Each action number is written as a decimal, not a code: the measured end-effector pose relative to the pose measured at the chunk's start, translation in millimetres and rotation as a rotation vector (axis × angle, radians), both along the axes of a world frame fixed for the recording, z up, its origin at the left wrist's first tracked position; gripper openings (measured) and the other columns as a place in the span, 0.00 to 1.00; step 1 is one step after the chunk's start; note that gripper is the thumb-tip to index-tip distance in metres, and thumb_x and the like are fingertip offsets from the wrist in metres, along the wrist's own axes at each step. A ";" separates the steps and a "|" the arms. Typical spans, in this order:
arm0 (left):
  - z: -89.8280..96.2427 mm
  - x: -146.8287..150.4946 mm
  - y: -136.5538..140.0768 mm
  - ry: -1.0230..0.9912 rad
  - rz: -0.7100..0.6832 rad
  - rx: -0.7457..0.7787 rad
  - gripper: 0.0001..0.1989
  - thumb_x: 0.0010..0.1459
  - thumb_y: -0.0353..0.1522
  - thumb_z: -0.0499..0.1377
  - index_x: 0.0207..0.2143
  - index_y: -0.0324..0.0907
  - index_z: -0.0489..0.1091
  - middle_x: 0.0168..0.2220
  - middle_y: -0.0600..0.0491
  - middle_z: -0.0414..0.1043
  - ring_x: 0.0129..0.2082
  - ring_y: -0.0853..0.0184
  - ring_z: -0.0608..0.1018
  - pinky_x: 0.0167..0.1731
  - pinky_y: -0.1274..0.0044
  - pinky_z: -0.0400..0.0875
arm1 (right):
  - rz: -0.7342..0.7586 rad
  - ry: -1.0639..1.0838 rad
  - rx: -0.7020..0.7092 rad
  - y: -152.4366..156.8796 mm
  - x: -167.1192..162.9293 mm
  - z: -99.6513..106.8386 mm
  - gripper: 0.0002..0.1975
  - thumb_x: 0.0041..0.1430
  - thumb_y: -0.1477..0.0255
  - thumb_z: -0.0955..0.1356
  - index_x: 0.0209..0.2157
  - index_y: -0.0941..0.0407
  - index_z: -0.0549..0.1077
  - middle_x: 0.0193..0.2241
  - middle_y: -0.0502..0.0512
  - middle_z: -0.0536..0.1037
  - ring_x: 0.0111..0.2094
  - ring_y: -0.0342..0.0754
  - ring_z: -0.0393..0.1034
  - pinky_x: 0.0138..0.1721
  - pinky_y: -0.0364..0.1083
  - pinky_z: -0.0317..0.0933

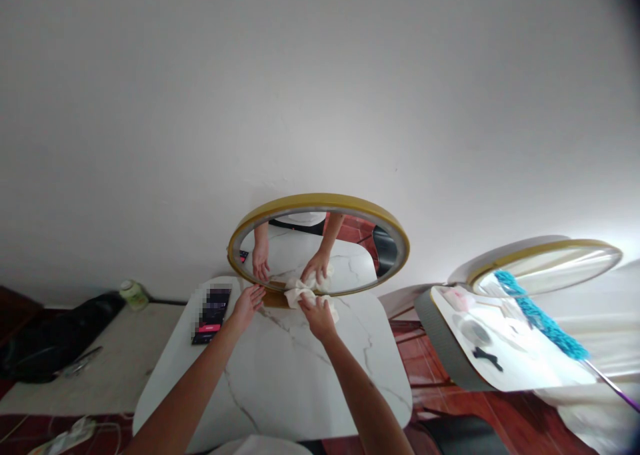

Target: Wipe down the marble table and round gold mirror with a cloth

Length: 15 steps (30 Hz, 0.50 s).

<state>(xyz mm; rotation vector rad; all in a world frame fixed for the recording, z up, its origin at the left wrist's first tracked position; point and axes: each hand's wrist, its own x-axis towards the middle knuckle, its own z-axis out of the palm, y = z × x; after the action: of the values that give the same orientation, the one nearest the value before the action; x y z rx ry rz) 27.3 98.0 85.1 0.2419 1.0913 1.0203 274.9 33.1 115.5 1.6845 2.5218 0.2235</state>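
Note:
A round mirror [345, 258] with a gold frame stands on a marbled white table [300, 381], against the wall. My right hand [319, 316] presses a crumpled white cloth [296, 296] onto the bottom of the frame and the gold base [274, 298], its fingers closed over the cloth. Left of it, my left hand [249, 305] is open, with outstretched fingers at the left end of the base; whether they touch it I cannot tell. Both hands and the cloth are reflected in the glass. A phone [214, 311], partly pixelated, lies on the table's left side.
To the right, a second white table [525, 368] holds another gold-rimmed mirror [550, 268], a blue fluffy duster [543, 318] and a black item [487, 358]. A black chair [465, 435] is at the lower right. On the left are a green-labelled container [133, 295] and a black bag [60, 335].

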 end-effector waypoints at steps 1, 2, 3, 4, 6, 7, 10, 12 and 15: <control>0.0 0.2 -0.1 0.001 0.001 0.001 0.11 0.58 0.33 0.51 0.39 0.42 0.70 0.47 0.45 0.73 0.46 0.64 0.76 0.40 0.75 0.68 | -0.003 -0.001 0.001 -0.5 -0.9 0.3 0.29 0.56 0.85 0.59 0.56 0.46 0.63 0.62 0.53 0.59 0.46 0.56 0.63 0.41 0.59 0.61; -0.1 0.6 -0.1 0.002 0.004 0.003 0.11 0.58 0.33 0.51 0.40 0.42 0.70 0.46 0.45 0.74 0.45 0.64 0.76 0.40 0.75 0.68 | 0.000 0.000 0.003 -0.1 -3.9 0.9 0.29 0.57 0.84 0.59 0.57 0.46 0.62 0.62 0.53 0.58 0.46 0.56 0.63 0.41 0.59 0.61; 0.0 1.0 -0.2 0.002 0.008 0.004 0.11 0.57 0.33 0.52 0.40 0.42 0.70 0.46 0.45 0.74 0.44 0.64 0.77 0.39 0.75 0.68 | 0.007 0.003 0.005 1.1 -9.0 1.7 0.29 0.58 0.83 0.59 0.58 0.46 0.61 0.62 0.53 0.58 0.47 0.56 0.62 0.41 0.60 0.61; 0.0 1.6 -0.2 0.002 0.012 0.007 0.11 0.57 0.33 0.52 0.39 0.41 0.70 0.44 0.46 0.75 0.43 0.64 0.77 0.39 0.75 0.68 | 0.017 0.007 0.007 3.2 -15.7 2.8 0.28 0.59 0.82 0.58 0.59 0.46 0.59 0.62 0.53 0.57 0.47 0.56 0.62 0.41 0.60 0.61; 0.5 3.2 -0.4 -0.005 0.021 0.016 0.10 0.55 0.33 0.54 0.38 0.40 0.70 0.41 0.47 0.76 0.39 0.65 0.78 0.36 0.76 0.68 | 0.044 0.020 0.011 8.7 -32.3 5.5 0.27 0.61 0.79 0.58 0.60 0.45 0.57 0.63 0.52 0.56 0.47 0.56 0.62 0.42 0.60 0.60; 0.9 4.1 -0.6 -0.011 0.025 0.024 0.10 0.55 0.33 0.54 0.37 0.40 0.70 0.39 0.47 0.76 0.37 0.65 0.78 0.35 0.76 0.68 | 0.058 0.027 0.014 11.8 -41.3 7.1 0.27 0.62 0.78 0.58 0.61 0.44 0.56 0.63 0.52 0.55 0.47 0.56 0.61 0.42 0.60 0.60; 2.4 6.9 -1.4 -0.033 0.038 0.055 0.08 0.54 0.32 0.53 0.35 0.40 0.69 0.34 0.50 0.76 0.33 0.66 0.78 0.32 0.77 0.69 | 0.093 0.047 0.020 19.8 -66.6 11.6 0.26 0.64 0.74 0.57 0.62 0.43 0.53 0.64 0.51 0.52 0.48 0.56 0.61 0.43 0.60 0.60; 3.3 8.0 -1.9 -0.042 0.047 0.069 0.08 0.54 0.30 0.52 0.35 0.40 0.69 0.32 0.51 0.76 0.33 0.66 0.78 0.31 0.77 0.70 | 0.107 0.055 0.019 23.2 -78.4 13.6 0.25 0.65 0.72 0.57 0.62 0.43 0.52 0.65 0.51 0.51 0.48 0.57 0.60 0.43 0.60 0.60; 3.5 7.9 -1.9 -0.046 0.053 0.072 0.09 0.55 0.29 0.50 0.36 0.40 0.68 0.32 0.52 0.76 0.33 0.67 0.78 0.32 0.77 0.70 | 0.110 0.055 0.007 25.1 -83.7 14.2 0.26 0.65 0.72 0.57 0.62 0.43 0.51 0.65 0.50 0.49 0.49 0.57 0.60 0.42 0.60 0.60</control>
<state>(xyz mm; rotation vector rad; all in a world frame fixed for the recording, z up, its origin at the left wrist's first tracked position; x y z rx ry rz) 35.2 96.0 88.6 0.2478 1.0253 1.1090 191.3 58.2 129.6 1.5772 2.6594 0.1973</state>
